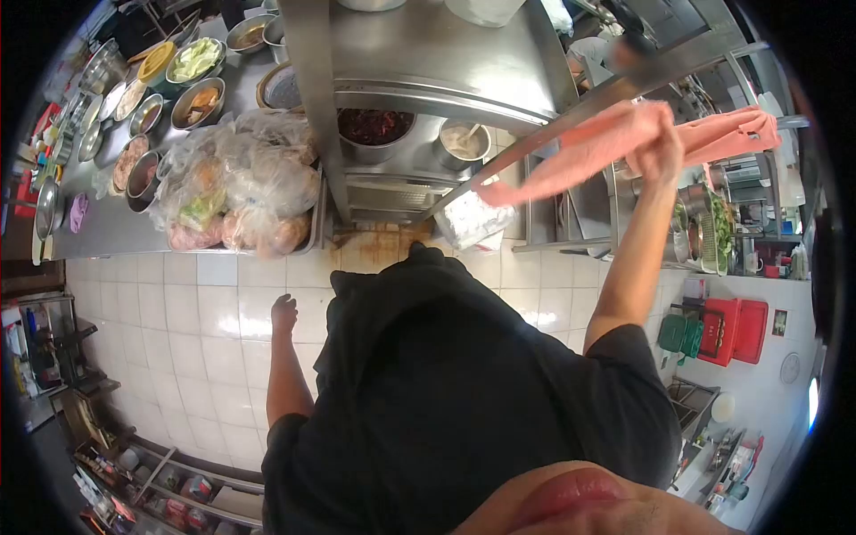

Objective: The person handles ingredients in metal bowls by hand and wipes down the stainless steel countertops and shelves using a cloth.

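Gripping the pink cloth point(590, 145) in the right hand point(658, 159), just beside the metal rail point(682, 64)! Stretching lengthwise both ways from the fist, one way roughly along the rail. Well left of the rail with the left hand point(284, 314), hold impossible to tell.

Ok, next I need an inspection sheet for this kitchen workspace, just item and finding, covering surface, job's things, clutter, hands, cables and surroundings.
Surface: steel counter on the left, crowded with food.
Job's things: pink cloth, held up over the right side; whether it touches the metal rail is unclear.
Clutter: plastic-bagged food heaped on a tray; metal bowls beside it.
Hands: right hand raised, gripping the cloth; left hand lowered over the floor, nothing seen in it.
Cables: nothing seen.
Surroundings: tiled floor, brown staining below the steel shelf; another person beyond the shelving.
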The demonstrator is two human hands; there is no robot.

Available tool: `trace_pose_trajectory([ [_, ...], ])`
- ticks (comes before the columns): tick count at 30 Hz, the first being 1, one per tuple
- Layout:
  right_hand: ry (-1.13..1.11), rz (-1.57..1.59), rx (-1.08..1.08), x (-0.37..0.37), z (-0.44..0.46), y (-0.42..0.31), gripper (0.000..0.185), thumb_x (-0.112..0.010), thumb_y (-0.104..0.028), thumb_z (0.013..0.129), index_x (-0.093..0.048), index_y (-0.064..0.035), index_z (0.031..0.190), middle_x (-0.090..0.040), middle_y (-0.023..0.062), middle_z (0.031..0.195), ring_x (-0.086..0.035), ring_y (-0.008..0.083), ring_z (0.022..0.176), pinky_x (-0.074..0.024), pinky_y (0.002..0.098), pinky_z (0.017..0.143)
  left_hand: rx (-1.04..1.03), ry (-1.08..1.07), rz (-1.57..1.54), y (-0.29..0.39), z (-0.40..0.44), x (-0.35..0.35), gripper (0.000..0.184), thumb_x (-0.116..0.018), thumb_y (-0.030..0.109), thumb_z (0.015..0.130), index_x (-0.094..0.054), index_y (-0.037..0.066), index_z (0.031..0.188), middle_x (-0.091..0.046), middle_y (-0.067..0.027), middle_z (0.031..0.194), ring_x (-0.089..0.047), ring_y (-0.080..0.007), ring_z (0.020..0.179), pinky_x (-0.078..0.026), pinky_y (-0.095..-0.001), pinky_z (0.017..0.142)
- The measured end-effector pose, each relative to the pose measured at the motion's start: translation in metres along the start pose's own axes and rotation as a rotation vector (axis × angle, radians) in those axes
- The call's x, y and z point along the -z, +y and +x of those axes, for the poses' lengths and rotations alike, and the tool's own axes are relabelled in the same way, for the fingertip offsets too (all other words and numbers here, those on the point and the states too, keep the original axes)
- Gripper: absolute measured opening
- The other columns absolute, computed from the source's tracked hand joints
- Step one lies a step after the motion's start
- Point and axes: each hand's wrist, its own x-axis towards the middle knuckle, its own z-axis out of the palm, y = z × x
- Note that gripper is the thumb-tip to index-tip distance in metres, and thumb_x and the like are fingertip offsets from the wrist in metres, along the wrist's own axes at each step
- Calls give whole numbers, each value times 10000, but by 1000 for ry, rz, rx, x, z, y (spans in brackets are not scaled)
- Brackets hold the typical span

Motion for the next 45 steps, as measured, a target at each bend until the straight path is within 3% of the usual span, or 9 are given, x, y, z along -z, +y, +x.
trace_pose_trajectory([
  [9, -379, -1040, 727, -118, 176, 26, 168, -518, -114, 863, -656, -39, 923, -649, 62, 868, -604, 161, 812, -481, 278, 723, 100, 44, 101, -44, -10, -55, 275, -626, 97, 741, -622, 9, 1002, -639, -119, 797, -619, -214, 628, -492, -325, 512],
  [15, -1013, -1573, 334, -128, 183, 100, 205, -522, -199, 951, -585, -9, 995, -547, 25, 736, -547, 130, 741, -452, 275, 697, -164, 8, 224, -112, -41, -68, 375, -574, 137, 803, -578, -20, 1144, -617, -122, 734, -571, -170, 514, -440, -301, 430],
  [16, -896, -1590, -276, -144, 172, 87, 204, -509, -209, 959, -570, -15, 981, -530, -10, 699, -517, 113, 665, -428, 274, 603, -217, 2, 254, -126, -45, -69, 384, -573, 132, 803, -573, -19, 1156, -609, -117, 711, -567, -168, 509, -436, -300, 424],
  [22, -1388, -1953, 631, -158, 113, 54, 97, -552, -100, 851, -563, -10, 816, -522, 79, 650, -501, 180, 632, -428, 313, 643, -123, 10, 263, -146, -69, -75, 393, -563, 114, 809, -563, -6, 1183, -586, -87, 690, -540, -154, 501, -424, -292, 417],
  [27, -1274, -1650, -337, -160, 92, 34, 153, -614, -121, 797, -595, 30, 786, -564, 123, 715, -559, 247, 713, -442, 342, 681, 49, 60, 98, -118, -68, -77, 405, -555, 120, 807, -558, -11, 1191, -583, -71, 729, -531, -131, 546, -416, -272, 433],
  [31, -1641, -1376, -276, -127, 139, 34, 338, -675, -272, 773, -660, 53, 863, -661, 158, 943, -633, 270, 878, -490, 361, 775, 231, 139, -76, -58, -74, -79, 419, -555, 134, 806, -552, -15, 1197, -588, -67, 757, -542, -124, 573, -414, -262, 440],
  [35, -1283, -1225, 250, -92, 122, 6, 425, -687, -351, 765, -659, 55, 886, -595, 207, 1129, -583, 342, 1039, -462, 406, 865, 193, 165, -69, -44, -75, -71, 421, -559, 147, 810, -551, -11, 1200, -583, -70, 745, -546, -127, 569, -412, -257, 441],
  [38, -1008, -593, -14, -92, 68, 1, 554, -628, -262, 832, -483, 75, 1248, -586, 160, 1174, -593, 311, 1026, -476, 385, 884, 243, 125, -38, -53, -76, -62, 410, -561, 144, 814, -553, -5, 1196, -584, -75, 722, -546, -137, 540, -408, -268, 427],
  [45, -160, -883, -428, 43, -22, 95, 282, -473, -125, 936, -587, 27, 1144, -629, 98, 1082, -566, 195, 1046, -431, 341, 930, -79, -98, 335, -128, -38, -19, 371, -577, 153, 821, -578, 5, 1161, -598, -95, 698, -538, -143, 479, -410, -295, 387],
])
